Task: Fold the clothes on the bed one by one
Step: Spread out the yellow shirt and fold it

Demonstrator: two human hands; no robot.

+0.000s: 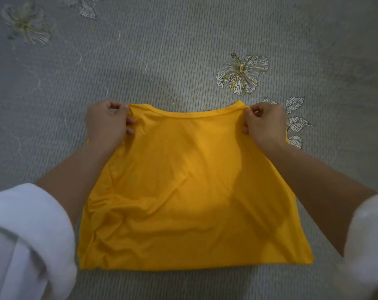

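Hands pinch a yellow shirt's (192, 187) far corners on a bed (183, 40).
Left hand (106, 122) and right hand (265, 124) each grip one corner.

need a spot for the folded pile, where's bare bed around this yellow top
Bare grey floral bedspread lies beyond the yellow fabric top's far edge and far left. Crowded beside the top, where the left hand and right hand pinch its far corners.

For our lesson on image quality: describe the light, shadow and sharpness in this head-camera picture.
Head view: dim, even light, no glare; a soft shadow crosses the yellow garment right of centre; the hibiscus print is sharp, the top-left flower and white sleeves blurred; the bedsheet stripes bend toward the edges.
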